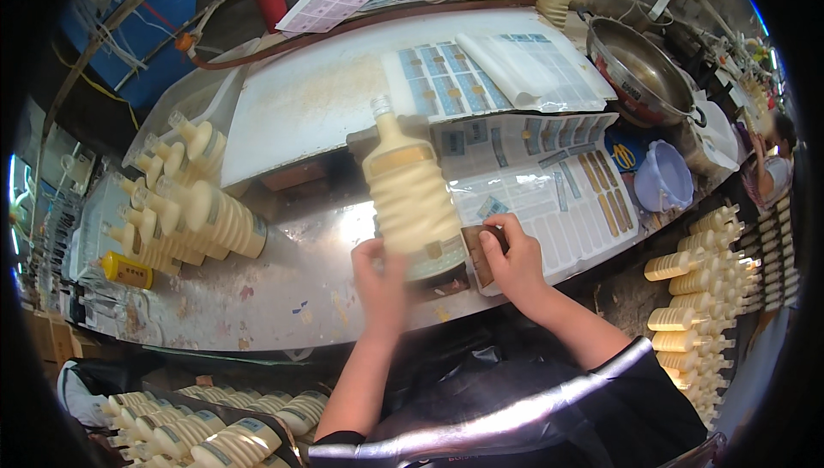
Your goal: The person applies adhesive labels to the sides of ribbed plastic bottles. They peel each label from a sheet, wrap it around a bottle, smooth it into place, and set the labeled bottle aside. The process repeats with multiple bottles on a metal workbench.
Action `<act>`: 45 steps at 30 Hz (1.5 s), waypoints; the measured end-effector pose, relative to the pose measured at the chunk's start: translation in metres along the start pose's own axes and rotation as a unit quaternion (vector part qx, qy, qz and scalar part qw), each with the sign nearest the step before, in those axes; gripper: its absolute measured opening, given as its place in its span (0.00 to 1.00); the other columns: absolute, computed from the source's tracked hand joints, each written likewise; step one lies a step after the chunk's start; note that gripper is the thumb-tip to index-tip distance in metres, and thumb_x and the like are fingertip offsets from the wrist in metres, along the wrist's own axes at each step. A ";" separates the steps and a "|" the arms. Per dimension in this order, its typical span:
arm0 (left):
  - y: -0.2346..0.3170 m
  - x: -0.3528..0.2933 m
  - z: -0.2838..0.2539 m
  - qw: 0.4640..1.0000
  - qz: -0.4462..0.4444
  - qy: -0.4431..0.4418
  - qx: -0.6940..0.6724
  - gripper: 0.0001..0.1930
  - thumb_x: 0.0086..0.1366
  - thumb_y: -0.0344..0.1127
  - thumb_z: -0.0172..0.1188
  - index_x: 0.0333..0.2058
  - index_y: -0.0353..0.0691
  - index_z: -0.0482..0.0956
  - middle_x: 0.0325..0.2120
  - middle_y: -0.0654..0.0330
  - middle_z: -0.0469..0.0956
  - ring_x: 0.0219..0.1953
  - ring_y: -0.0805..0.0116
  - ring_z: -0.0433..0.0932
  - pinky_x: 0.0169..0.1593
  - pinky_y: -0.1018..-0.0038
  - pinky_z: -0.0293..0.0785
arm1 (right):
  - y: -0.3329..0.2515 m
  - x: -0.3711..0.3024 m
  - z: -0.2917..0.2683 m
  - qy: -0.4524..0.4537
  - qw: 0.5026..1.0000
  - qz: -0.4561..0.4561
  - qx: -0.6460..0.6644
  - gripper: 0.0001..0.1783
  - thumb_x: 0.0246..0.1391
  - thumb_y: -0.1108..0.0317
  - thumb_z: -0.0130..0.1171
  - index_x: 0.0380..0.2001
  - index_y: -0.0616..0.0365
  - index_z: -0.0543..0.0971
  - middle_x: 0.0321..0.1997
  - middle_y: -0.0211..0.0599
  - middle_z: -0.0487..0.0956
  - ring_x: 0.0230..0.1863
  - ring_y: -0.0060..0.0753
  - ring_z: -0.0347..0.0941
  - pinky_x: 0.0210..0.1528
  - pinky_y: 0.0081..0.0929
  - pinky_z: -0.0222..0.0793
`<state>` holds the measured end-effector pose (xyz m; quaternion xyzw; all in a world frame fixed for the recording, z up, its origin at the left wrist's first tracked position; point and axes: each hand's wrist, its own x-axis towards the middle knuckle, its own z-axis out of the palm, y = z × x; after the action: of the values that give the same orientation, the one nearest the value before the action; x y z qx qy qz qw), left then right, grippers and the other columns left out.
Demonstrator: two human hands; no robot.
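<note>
A cream, ridged bottle [408, 189] with a clear neck lies in front of me, its neck pointing away and a label band near its base. Motion blurs the bottle. At its lower left corner is my left hand [380, 292], also blurred, fingers closed against the base. My right hand [515, 266] grips a flat brown scraper-like piece [481, 255] between thumb and fingers, close to the bottle's lower right side. Right of the bottle, a sheet of blue and gold labels [558, 185] is spread out, with some labels peeled off.
Several matching bottles [215, 219] stand at the left beside a yellow container [127, 271]. More label sheets [455, 78] lie on the raised white board [309, 90]. A large pan [639, 69] and lilac bucket [663, 176] are at right. Bottle rows [687, 318] flank the metal bench [283, 296].
</note>
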<state>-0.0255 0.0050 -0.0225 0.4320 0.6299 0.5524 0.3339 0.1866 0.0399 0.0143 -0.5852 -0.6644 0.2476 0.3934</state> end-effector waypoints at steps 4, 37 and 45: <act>0.026 0.026 -0.005 0.996 0.041 0.010 -0.076 0.22 0.79 0.49 0.47 0.60 0.38 0.65 0.42 0.62 0.69 0.45 0.73 0.67 0.54 0.72 0.67 | -0.016 0.039 -0.011 0.011 0.993 0.078 0.089 0.15 0.64 0.61 0.59 0.49 0.55 0.76 0.32 0.51 0.84 0.35 0.55 0.82 0.36 0.43 0.75; 0.027 0.122 0.012 0.969 -0.079 -0.089 -0.216 0.16 0.80 0.46 0.47 0.51 0.39 0.71 0.45 0.61 0.73 0.45 0.74 0.71 0.51 0.74 0.71 | -0.021 0.118 0.033 0.073 0.991 -0.032 0.112 0.10 0.60 0.75 0.65 0.45 0.59 0.82 0.39 0.36 0.86 0.38 0.24 0.81 0.39 0.26 0.74; 0.065 0.127 0.016 0.987 -0.009 -0.088 -0.134 0.20 0.79 0.47 0.49 0.55 0.36 0.77 0.49 0.59 0.79 0.52 0.70 0.75 0.58 0.72 0.70 | -0.076 0.088 0.022 0.047 0.939 -0.342 0.003 0.14 0.49 0.81 0.68 0.40 0.56 0.84 0.37 0.37 0.85 0.38 0.39 0.83 0.39 0.33 0.74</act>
<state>-0.0505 0.1285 0.0458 0.4251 0.5222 0.5882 0.4478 0.1241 0.1133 0.0825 -0.3321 -0.8045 0.0729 0.4869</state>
